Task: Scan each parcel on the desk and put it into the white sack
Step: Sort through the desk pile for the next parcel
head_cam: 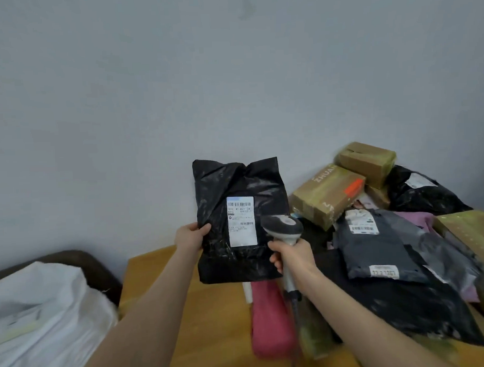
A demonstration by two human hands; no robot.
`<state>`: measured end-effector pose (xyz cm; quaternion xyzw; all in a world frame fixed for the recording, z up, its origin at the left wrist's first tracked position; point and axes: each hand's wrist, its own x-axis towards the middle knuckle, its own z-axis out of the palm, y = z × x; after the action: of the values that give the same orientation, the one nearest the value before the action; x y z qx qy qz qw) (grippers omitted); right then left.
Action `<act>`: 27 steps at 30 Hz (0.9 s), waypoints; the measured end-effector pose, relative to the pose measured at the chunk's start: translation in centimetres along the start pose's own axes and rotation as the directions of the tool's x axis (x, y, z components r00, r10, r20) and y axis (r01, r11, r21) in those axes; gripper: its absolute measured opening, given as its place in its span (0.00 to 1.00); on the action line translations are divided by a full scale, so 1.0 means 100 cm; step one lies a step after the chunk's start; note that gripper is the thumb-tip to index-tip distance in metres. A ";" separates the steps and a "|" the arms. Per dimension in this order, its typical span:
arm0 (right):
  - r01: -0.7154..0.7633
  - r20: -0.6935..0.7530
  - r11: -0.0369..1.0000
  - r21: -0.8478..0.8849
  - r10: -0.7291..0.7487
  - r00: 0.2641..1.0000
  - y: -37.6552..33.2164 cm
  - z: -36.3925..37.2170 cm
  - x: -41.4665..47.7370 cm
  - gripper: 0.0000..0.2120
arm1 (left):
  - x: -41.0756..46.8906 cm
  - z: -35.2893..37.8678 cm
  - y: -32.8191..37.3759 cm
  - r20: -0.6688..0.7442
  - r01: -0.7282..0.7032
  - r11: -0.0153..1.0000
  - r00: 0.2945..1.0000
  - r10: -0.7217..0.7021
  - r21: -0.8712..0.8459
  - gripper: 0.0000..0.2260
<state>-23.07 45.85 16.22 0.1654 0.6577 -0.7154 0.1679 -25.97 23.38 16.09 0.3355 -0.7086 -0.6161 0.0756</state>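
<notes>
My left hand (190,236) grips the left edge of a black plastic parcel (236,183) and holds it upright above the desk, its white barcode label (241,221) facing me. My right hand (292,257) grips the handle of a grey and white barcode scanner (283,225), whose head sits just right of the label. The white sack (42,319) stands at the lower left, beside the wooden desk (212,321).
A pile of parcels covers the right side of the desk: brown cardboard boxes (327,194), a dark grey bag (380,247), black bags (422,193) and a pink parcel (270,319) near the front. A plain wall lies behind. A dark chair back (87,263) shows behind the sack.
</notes>
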 end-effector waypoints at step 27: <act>0.040 0.085 0.978 -0.202 -0.023 0.996 0.060 0.191 -0.092 0.14 | 0.039 -0.195 -0.060 -0.047 0.046 0.970 0.997 -0.059 -0.240 0.16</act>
<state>-12.46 26.57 16.68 0.1073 0.7227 -0.6530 0.1993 -16.47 5.01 13.85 0.3590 -0.6180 -0.6894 0.1181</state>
